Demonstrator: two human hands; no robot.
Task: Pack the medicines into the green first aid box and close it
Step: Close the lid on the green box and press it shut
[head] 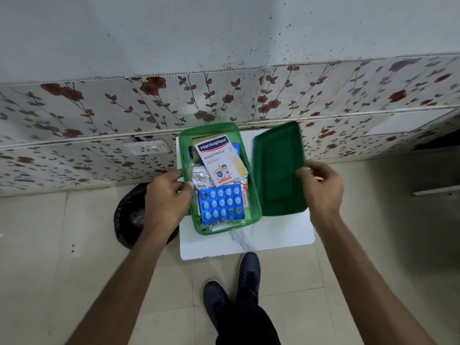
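My left hand [166,198] grips the left wall of the open green box [252,175] on the white table [249,241]. My right hand [321,188] pinches the lid's [278,168] right edge, the lid tilted beside the box. A plaster packet [220,159] and blue blister strip [221,204] cover foil strips [201,176] and other items I cannot identify.

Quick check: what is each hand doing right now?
Left hand: closed on the near-left rim of the green box.
Right hand: gripping the right edge of the green lid.
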